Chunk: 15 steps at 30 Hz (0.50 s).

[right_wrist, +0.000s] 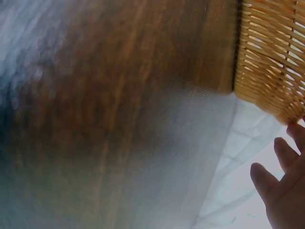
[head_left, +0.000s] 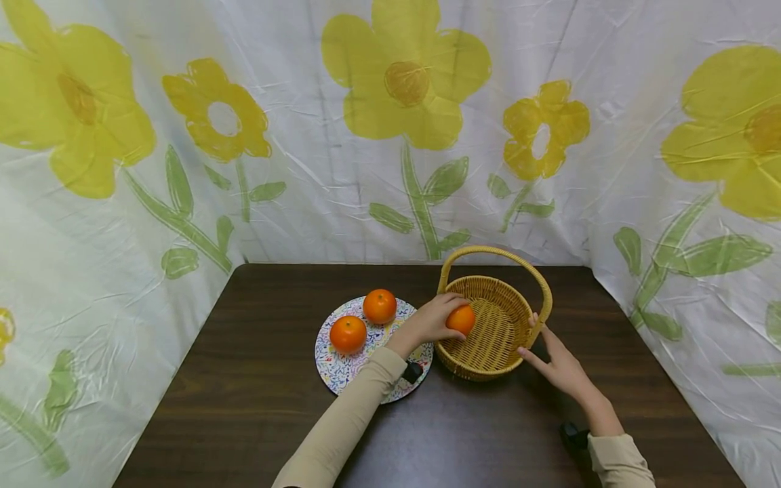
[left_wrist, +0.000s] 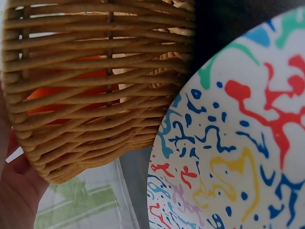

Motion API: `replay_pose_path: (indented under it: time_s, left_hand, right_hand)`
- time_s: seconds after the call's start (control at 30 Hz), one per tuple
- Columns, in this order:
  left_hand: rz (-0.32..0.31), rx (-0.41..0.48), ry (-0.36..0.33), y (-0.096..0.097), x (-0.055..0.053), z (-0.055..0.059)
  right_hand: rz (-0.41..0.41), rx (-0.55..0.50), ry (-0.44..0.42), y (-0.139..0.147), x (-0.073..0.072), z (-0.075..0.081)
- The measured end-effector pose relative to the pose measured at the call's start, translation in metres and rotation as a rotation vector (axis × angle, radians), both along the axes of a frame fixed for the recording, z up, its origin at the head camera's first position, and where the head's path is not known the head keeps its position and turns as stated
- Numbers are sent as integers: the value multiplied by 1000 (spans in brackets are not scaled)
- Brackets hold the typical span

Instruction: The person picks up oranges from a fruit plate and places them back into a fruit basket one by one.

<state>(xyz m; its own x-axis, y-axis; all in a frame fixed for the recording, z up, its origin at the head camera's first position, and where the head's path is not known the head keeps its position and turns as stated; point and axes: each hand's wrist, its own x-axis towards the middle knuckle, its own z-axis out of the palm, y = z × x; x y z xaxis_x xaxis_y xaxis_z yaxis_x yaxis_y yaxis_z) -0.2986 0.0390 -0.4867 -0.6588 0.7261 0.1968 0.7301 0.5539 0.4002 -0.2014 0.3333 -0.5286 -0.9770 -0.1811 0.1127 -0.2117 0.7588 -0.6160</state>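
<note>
My left hand (head_left: 432, 317) grips an orange (head_left: 460, 319) at the left side of a round wicker basket (head_left: 482, 369) with an arched handle. The fruit is inside the rim, over the basket's inner left side; through the weave it shows as an orange patch in the left wrist view. On the other side, my right hand (head_left: 558, 362) touches the basket's right rim by the handle's base, thumb and fingers spread on either side. In the right wrist view its fingers (right_wrist: 263, 179) look fairly straight. Two more oranges, one nearer (head_left: 348, 335) and one farther (head_left: 379, 306), rest on a patterned round plate (head_left: 332, 369).
The plate stands left of the basket, close against it, with my left forearm (head_left: 344, 423) crossing above. Everything stands on a dark wooden table (head_left: 244, 379). A white curtain (head_left: 293, 203) with yellow flowers hangs behind and along both sides.
</note>
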Motion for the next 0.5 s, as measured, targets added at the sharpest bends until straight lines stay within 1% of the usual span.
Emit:
replay_pose_path:
  time_s: [0.27,0.43,0.5]
  left_hand:
    - [-11,-52,23,6,-5,-2]
    - [-17,-50,13,9,-7,-2]
    - [-13,-51,19,10,-8,-3]
  right_hand:
    - [-11,5,-15,0,-1,0]
    - [-8,0,-18,0,-1,0]
    - [-4,-4,-14,0,-1,0]
